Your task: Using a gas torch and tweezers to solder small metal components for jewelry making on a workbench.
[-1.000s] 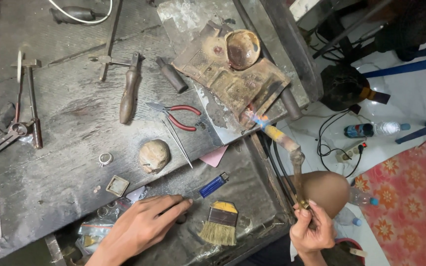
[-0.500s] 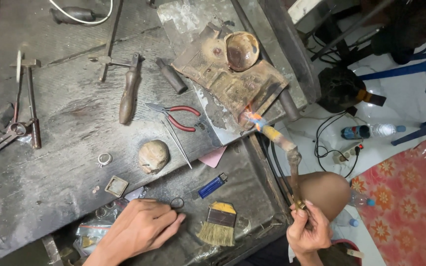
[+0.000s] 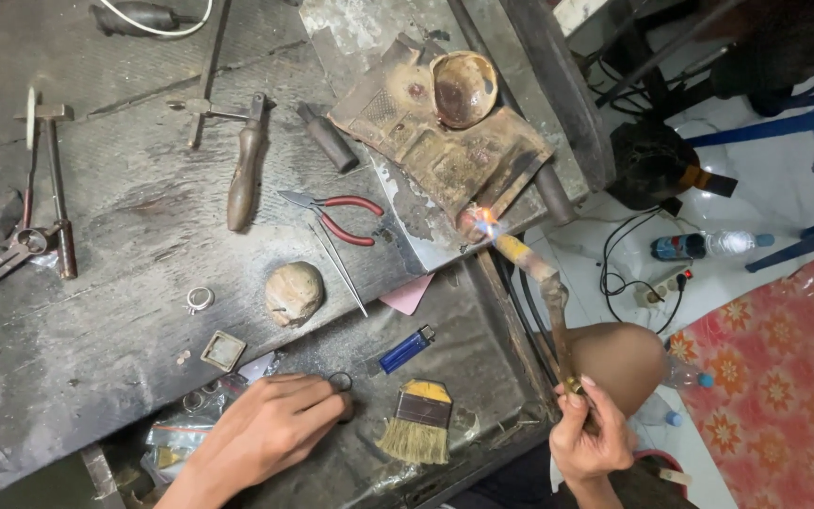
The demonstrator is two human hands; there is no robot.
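One head-worn camera looks steeply down from above the dark, scarred surface (image 3: 124, 236), at about arm's length. The person's own hands enter from six o'clock; tiled floor (image 3: 708, 292) shows at three o'clock. No second view.
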